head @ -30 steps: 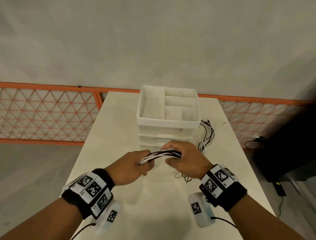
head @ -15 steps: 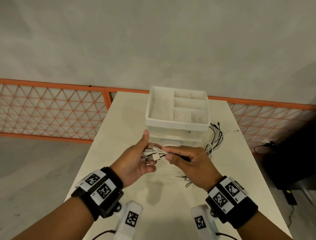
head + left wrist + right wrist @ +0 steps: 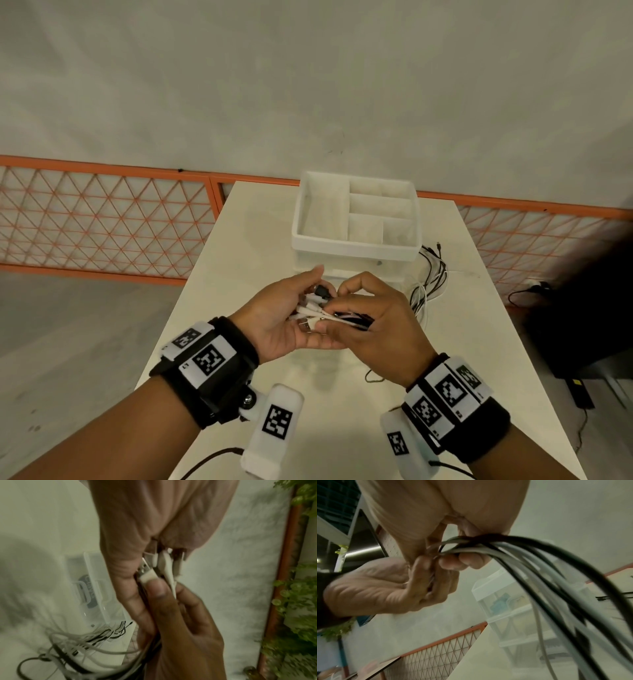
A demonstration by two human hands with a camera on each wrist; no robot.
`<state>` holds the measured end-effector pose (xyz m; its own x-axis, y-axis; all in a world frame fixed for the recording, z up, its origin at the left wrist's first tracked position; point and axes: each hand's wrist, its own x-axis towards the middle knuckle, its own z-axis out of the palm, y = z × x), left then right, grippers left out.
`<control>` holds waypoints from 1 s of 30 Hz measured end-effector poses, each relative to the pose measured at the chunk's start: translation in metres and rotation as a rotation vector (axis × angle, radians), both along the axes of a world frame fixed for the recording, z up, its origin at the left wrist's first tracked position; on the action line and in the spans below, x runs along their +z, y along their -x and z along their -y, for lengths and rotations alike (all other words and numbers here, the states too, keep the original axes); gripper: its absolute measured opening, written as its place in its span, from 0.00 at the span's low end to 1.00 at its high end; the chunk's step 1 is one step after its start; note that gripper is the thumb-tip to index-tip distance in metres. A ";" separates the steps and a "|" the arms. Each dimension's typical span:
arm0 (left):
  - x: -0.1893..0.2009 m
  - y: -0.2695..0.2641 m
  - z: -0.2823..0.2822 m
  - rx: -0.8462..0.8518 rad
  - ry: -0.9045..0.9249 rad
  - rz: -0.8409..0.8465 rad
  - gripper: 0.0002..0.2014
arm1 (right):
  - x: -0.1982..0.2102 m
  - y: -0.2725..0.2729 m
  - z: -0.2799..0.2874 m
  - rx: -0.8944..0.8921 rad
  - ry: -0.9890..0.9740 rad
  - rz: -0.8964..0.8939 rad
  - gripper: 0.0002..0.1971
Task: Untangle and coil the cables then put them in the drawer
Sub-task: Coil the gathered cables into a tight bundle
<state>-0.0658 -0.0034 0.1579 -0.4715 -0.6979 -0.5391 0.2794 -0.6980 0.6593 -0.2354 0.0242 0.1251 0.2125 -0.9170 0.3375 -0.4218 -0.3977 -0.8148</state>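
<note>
Holding the cables in front of the drawer unit, the left hand cups their plug ends while the right hand pinches the bundle just behind. Light, limp and springy, they likely handle best gripped near the stiff plugs; loose lengths trail onto the desk.

You see two hands, the left hand and right hand. One drawer unit stands on one table. Its top tray shows five compartments; the cables are too tangled to count.
</note>
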 end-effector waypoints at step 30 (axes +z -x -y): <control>-0.014 -0.009 0.003 -0.113 -0.079 0.196 0.24 | -0.006 -0.010 -0.006 0.084 -0.014 0.157 0.08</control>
<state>-0.0568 -0.0062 0.1441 -0.4252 -0.5982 -0.6792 0.0681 -0.7694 0.6351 -0.2255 0.0307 0.1193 0.2340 -0.9032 0.3599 -0.2545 -0.4142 -0.8739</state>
